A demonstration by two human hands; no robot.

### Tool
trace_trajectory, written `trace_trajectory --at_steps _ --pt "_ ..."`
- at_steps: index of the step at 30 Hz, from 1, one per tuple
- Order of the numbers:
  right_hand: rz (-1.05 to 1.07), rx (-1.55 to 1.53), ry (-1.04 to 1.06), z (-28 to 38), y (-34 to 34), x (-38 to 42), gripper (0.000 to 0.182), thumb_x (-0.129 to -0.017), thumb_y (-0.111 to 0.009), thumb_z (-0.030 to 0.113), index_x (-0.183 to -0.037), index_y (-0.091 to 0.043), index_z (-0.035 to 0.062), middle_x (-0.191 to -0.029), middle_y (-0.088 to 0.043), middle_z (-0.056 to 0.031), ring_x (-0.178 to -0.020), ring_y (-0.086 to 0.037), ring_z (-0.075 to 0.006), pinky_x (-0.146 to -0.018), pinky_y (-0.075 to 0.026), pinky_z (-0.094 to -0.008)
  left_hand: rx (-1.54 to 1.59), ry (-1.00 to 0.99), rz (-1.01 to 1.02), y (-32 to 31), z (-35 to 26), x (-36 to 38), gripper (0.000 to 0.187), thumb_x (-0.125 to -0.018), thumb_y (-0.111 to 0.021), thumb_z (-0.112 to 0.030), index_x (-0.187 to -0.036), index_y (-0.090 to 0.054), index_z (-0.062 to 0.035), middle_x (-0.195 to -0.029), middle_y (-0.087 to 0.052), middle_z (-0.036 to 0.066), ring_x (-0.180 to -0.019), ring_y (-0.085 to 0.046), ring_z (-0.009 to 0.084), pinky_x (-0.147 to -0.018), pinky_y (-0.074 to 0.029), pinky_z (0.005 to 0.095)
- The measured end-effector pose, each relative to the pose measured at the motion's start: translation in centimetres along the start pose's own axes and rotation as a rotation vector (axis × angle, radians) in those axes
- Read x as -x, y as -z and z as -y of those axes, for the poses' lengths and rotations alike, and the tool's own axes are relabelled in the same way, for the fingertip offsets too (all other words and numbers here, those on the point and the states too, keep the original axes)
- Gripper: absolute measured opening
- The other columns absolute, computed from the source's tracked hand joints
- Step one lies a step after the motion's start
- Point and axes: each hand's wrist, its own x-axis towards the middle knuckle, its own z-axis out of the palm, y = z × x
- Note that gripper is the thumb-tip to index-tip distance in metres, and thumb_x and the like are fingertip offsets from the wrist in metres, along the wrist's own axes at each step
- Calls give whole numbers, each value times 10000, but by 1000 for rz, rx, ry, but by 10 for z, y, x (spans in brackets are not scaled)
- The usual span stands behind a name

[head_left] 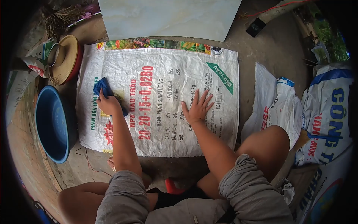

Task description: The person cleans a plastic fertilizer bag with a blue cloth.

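Observation:
A large white woven fertilizer sack with red, black and green print lies flat on the floor in front of me. My left hand is closed on a bunched blue cloth, which presses on the sack's left part, over a yellowish printed patch. On the right part of the sack my right hand lies flat, fingers spread, over the black lettering. Some of the sack's print is hidden beneath both hands and forearms.
A blue basin stands at the left, below a round woven tray. Beyond the sack lies a pale smooth board, with a phone on the floor to its right. More printed sacks are heaped at the right.

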Motion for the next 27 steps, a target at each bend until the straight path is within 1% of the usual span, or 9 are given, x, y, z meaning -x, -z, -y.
trace_trajectory --at_steps 6,10,11,15,18,22,24,25,27 --pt "-35 31 12 -1 -5 1 931 -857 -467 651 -1538 -164 92 -1564 -33 -299 -1424 5 -534 -1103 9 -675 471 -581 477 46 -157 134 506 -766 -581 -10 -1220 -636 -225 -1072 -581 120 -949 -596 324 -788 -506 409" --pt "126 280 1 -3 -20 -3 821 -878 -497 559 -1521 -231 125 -1544 -148 -284 -1429 -58 -516 -1091 -63 -700 496 -1152 879 42 -170 232 359 -769 -659 -224 -1125 -684 -263 -1050 -583 45 -927 -567 257 -776 -494 372" --pt "-159 524 61 -10 -44 -3 775 -893 -490 531 -1514 -250 137 -1542 -175 -260 -1428 -69 -515 -1079 -84 -714 495 -1146 875 41 -163 238 359 -769 -659 -224 -1125 -684 -263 -1050 -583 45 -927 -567 257 -776 -494 372" --pt "38 373 -57 -5 -28 -7 785 -881 -492 570 -1522 -253 187 -1557 -144 -260 -1424 -61 -525 -1095 -56 -694 447 -1017 722 43 -146 230 351 -776 -643 -223 -1116 -696 -293 -1073 -589 28 -942 -563 244 -788 -484 363" --pt "-130 -4 30 -1 -9 2 827 -866 -491 610 -1531 -237 189 -1556 -106 -294 -1418 -43 -540 -1093 -34 -694 345 -943 639 48 -115 174 408 -771 -633 -142 -1143 -688 -298 -1086 -615 50 -914 -584 265 -808 -498 375" --pt "-87 -11 31 -4 -11 1 862 -876 -428 676 -1543 -194 184 -1555 -54 -321 -1411 7 -562 -1078 19 -705 96 -725 344 41 -30 90 504 -767 -551 -37 -1171 -674 -311 -1087 -614 69 -909 -579 298 -784 -494 409" --pt "-52 -25 24 -4 -10 -2 872 -874 -427 682 -1546 -181 183 -1558 -32 -317 -1411 16 -562 -1077 20 -706 -68 -453 245 46 20 54 506 -781 -539 -64 -1213 -648 -303 -1096 -601 92 -940 -579 333 -821 -492 433" --pt "-5 -25 13 -5 -8 -3 882 -873 -425 689 -1549 -169 182 -1561 -10 -313 -1411 25 -562 -1077 21 -706 -143 -163 370 65 28 39 498 -789 -524 -88 -1235 -635 -281 -1126 -597 119 -981 -578 352 -871 -484 451" --pt "93 -67 -3 -8 3 -5 889 -869 -434 694 -1548 -170 184 -1563 9 -310 -1412 31 -560 -1080 24 -701 -60 158 373 81 45 10 493 -786 -493 -102 -1264 -611 -128 -1186 -601 217 -1062 -593 407 -960 -460 480"
